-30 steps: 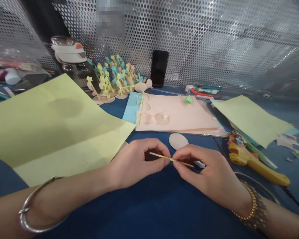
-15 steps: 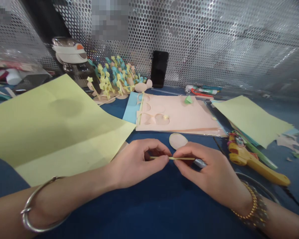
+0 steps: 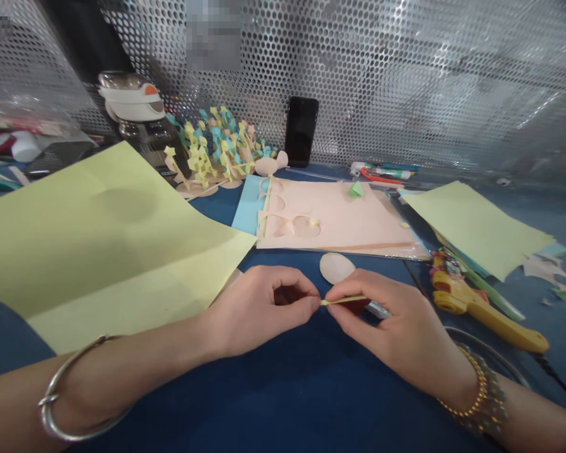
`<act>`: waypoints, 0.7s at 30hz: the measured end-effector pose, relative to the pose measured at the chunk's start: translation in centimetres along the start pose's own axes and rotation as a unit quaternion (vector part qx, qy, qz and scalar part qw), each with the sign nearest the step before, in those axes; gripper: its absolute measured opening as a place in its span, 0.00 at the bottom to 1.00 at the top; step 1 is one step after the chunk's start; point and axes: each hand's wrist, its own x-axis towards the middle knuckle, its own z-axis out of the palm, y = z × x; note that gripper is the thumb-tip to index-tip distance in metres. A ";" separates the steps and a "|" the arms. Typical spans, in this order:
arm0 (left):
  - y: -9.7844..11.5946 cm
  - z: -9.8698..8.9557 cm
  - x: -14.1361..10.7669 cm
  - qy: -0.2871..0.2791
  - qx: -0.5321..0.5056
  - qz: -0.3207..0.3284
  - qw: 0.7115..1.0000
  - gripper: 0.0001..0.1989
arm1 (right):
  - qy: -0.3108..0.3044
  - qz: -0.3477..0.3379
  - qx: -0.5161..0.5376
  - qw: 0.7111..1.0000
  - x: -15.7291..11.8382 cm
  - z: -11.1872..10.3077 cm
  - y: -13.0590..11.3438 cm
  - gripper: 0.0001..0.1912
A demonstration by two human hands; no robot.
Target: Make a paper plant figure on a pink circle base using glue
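A narrow pale yellow paper strip runs between the fingertips of both hands, just above the blue table. My left hand is closed in a pinch at the strip's left end, where a small light bit shows between the two hands. My right hand grips the rest of the strip between thumb and fingers. Behind the right fingers lies a pale oval paper piece, partly covered by them. A small shiny object shows beneath the right hand; I cannot make out what it is.
Large yellow paper spreads on the left. Pink sheets lie ahead, with paper stars on stems, a bottle and a phone behind. At right are a yellow glue gun and more sheets.
The length of strip that stuck out to the left, inside my left hand, no longer shows there. My left fingertips now pinch near the small light bit. The right hand has barely moved.
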 end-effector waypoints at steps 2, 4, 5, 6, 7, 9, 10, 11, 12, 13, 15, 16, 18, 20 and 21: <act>-0.1 0.0 0.0 -0.002 -0.005 0.002 1.000 0.07 | 0.000 0.000 0.000 1.000 0.0 0.1 0.0 0.06; -0.2 0.1 0.0 -0.002 -0.008 0.005 1.000 0.07 | 0.002 -0.002 -0.001 1.000 -0.1 0.1 -0.1 0.06; -0.3 0.1 0.0 0.002 -0.009 0.008 1.000 0.07 | 0.003 -0.003 -0.001 1.000 -0.1 0.1 -0.1 0.06; -0.4 0.1 0.0 0.003 -0.009 0.010 1.000 0.07 | 0.004 -0.004 -0.002 1.000 -0.1 0.1 -0.1 0.06; -0.4 0.1 0.0 0.003 -0.008 0.011 1.000 0.07 | 0.006 -0.005 -0.003 1.000 -0.1 0.1 -0.1 0.06; -0.5 0.2 0.0 0.007 -0.005 0.011 1.000 0.07 | 0.010 -0.008 -0.004 1.000 0.0 0.1 -0.1 0.06; -0.5 0.2 0.0 0.006 -0.003 0.010 1.000 0.07 | 0.011 -0.009 -0.005 1.000 0.0 0.1 0.0 0.06; -0.5 0.2 0.0 0.007 -0.001 0.010 1.000 0.07 | 0.011 -0.011 -0.005 1.000 0.0 0.1 0.0 0.06; -0.5 0.2 0.0 0.008 -0.001 0.009 1.000 0.07 | 0.010 -0.012 -0.005 1.000 0.1 0.1 0.0 0.06; -0.5 0.2 0.0 0.010 0.000 0.010 1.000 0.07 | 0.008 -0.014 -0.004 1.000 0.1 0.1 0.1 0.06; -0.6 0.3 0.0 0.011 0.000 0.009 1.000 0.07 | 0.005 -0.012 -0.002 1.000 0.1 0.1 0.2 0.06; -0.6 0.3 -0.1 0.012 0.000 0.010 1.000 0.07 | 0.005 -0.011 -0.001 1.000 0.0 0.0 0.2 0.06; -0.6 0.3 0.0 0.011 0.000 0.011 1.000 0.07 | 0.004 -0.009 0.000 1.000 0.0 0.0 0.2 0.06; -0.6 0.3 0.0 0.009 0.000 0.009 1.000 0.07 | 0.006 -0.010 -0.001 1.000 0.0 0.1 0.2 0.05; -0.6 0.3 0.1 0.009 0.000 0.009 1.000 0.07 | 0.007 -0.010 -0.001 1.000 0.0 0.1 0.2 0.05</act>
